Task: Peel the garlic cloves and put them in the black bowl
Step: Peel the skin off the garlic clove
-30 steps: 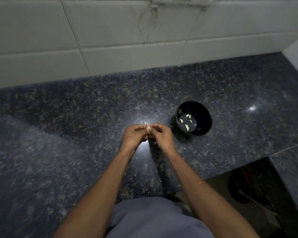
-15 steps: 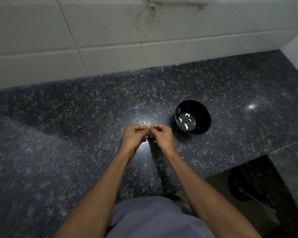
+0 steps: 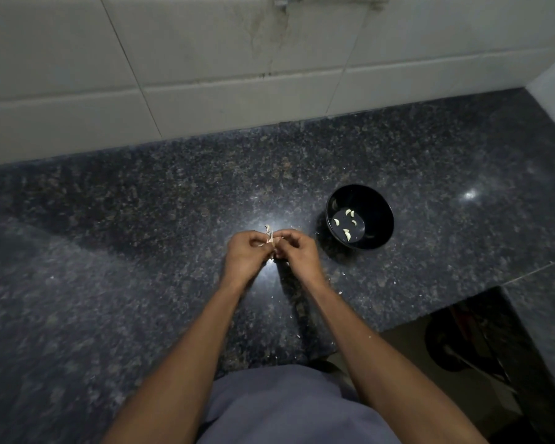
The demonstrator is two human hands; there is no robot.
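1. Your left hand [image 3: 242, 253] and right hand [image 3: 297, 248] meet, both pinching one clove [image 3: 271, 243] between the fingertips.
2. It's small, light, likely slick once bare; its papery skin tears, so grip the ends.
3. The bowl [image 3: 382, 225], just right of your hands on the table [image 3: 141, 235], holds peeled cloves [image 3: 347, 233].

Polished speckled granite counter [image 3: 141, 235], glossy black bowl [image 3: 383, 216], matt stained wall tiles [image 3: 189, 52], papery garlic skin [image 3: 269, 236].

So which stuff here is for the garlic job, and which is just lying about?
For the job:
garlic clove, pinched by left hand and right hand
black bowl
peeled cloves in it

Just lying about:
peel scraps on the counter
dark object under it
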